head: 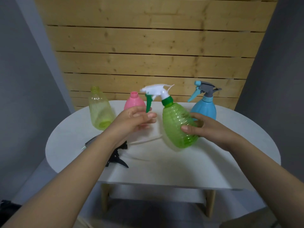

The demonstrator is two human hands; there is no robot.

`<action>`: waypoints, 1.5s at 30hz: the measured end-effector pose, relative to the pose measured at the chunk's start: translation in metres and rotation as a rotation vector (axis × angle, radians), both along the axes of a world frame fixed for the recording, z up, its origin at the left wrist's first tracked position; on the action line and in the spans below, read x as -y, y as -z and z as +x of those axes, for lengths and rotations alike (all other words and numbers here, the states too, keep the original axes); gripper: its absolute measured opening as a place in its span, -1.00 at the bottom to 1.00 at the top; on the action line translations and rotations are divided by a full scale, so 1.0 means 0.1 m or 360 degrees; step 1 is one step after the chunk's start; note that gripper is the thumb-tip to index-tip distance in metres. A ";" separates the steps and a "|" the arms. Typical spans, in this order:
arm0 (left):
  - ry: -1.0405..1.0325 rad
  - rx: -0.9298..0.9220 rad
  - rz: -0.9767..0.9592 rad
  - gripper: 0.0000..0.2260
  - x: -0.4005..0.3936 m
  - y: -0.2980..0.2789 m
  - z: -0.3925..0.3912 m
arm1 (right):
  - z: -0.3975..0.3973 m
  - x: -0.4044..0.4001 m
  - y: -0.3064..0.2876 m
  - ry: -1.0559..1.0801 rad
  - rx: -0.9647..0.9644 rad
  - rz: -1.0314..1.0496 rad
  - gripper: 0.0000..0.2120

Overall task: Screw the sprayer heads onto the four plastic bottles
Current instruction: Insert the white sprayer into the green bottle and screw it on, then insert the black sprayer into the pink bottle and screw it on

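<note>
Much of the pink bottle (134, 101) is hidden behind the left hand (134, 120); only its open neck and shoulders show. On the table at about 8 o'clock from that hand lie loose sprayer heads, largely covered by the left forearm: a black sprayer head (117, 157) with its trigger showing, and a grey piece (91, 142) too blurred to make out. A thin white dip tube (144, 141) runs across the tabletop between the arms.

The surface is a rounded white table (222, 155) on pale wooden legs, set before a wall of horizontal pine boards (148, 43) with grey walls on either side.

The green bottle (178, 125) is held off the table, tilted with its top toward 11 o'clock; a white sprayer head (157, 91) with green collar and green trigger sits on its neck. The right hand (205, 127) grips the bottle's lower body from the 3 o'clock side, thumb across the front. The left hand, fingers relaxed and holding nothing, lies at 9 o'clock of the bottle, its fingertips just below the green trigger.

The blue bottle (204, 109), already fitted with a blue-and-grey sprayer head (204, 90), stands upright at 1 o'clock. The yellow-green bottle (100, 111) stands open-necked at 10 o'clock.
</note>
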State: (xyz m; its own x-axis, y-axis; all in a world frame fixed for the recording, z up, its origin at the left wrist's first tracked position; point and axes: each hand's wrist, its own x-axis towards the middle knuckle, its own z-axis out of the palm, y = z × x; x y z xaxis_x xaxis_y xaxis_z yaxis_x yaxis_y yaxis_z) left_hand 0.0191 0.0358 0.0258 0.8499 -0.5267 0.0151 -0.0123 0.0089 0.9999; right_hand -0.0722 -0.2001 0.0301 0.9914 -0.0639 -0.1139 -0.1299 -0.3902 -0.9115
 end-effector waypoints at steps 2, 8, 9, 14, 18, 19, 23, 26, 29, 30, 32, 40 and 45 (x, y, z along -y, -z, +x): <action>0.0063 -0.0025 0.0083 -0.77 0.12 0.06 -0.01 | 0.04 -0.07 0.07 0.0067 0.0051 0.0095 -0.14; -0.0041 0.0127 0.0113 -0.59 0.49 0.12 0.07 | 0.30 -0.17 0.21 0.0121 0.0204 0.0101 -0.44; -0.0067 0.0155 0.0083 -0.59 0.53 0.13 0.09 | 0.35 -0.16 0.23 0.0104 0.0217 0.0084 -0.46; -0.0127 0.0271 0.0099 -0.55 0.67 0.21 0.25 | 0.57 -0.14 0.29 0.0215 0.0266 -0.0010 -0.40; -0.0132 0.0273 0.0188 -0.58 0.71 0.37 0.34 | 0.65 -0.16 0.43 0.0229 0.0219 -0.0078 -0.40; -0.0132 0.0264 0.0211 -0.58 0.72 0.41 0.35 | 0.66 -0.15 0.47 0.0232 0.0188 -0.0101 -0.39; -0.0155 0.0286 0.0274 -0.57 0.74 0.49 0.37 | 0.69 -0.11 0.55 0.0202 0.0172 -0.0113 -0.38; -0.0172 0.0332 0.0323 -0.55 0.76 0.51 0.36 | 0.69 -0.10 0.56 0.0195 0.0137 -0.0154 -0.35; -0.0170 0.0335 0.0347 -0.52 0.76 0.49 0.36 | 0.69 -0.12 0.54 0.0217 0.0111 -0.0173 -0.33; -0.0183 0.0333 0.0380 -0.51 0.76 0.49 0.35 | 0.69 -0.13 0.53 0.0234 0.0101 -0.0192 -0.33; -0.0289 0.0389 0.0487 -0.50 0.74 0.48 0.31 | 0.66 -0.16 0.53 0.0329 0.0049 -0.0325 -0.33; -0.1035 0.1208 0.0614 -0.73 0.44 0.31 0.23 | 0.38 -0.31 0.40 0.0539 0.0150 -0.0139 -0.80; -0.1329 0.0966 0.0714 -0.41 0.40 0.31 0.37 | 0.40 -0.46 0.31 0.0362 0.0166 -0.0014 -0.77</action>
State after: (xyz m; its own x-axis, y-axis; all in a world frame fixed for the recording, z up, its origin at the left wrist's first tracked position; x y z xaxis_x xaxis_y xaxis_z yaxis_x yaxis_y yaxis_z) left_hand 0.0562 -0.0046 -0.0051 0.8551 0.1424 0.4984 -0.3315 -0.5889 0.7371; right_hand -0.0320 -0.1539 -0.0014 0.9578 -0.2874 -0.0102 -0.1208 -0.3698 -0.9212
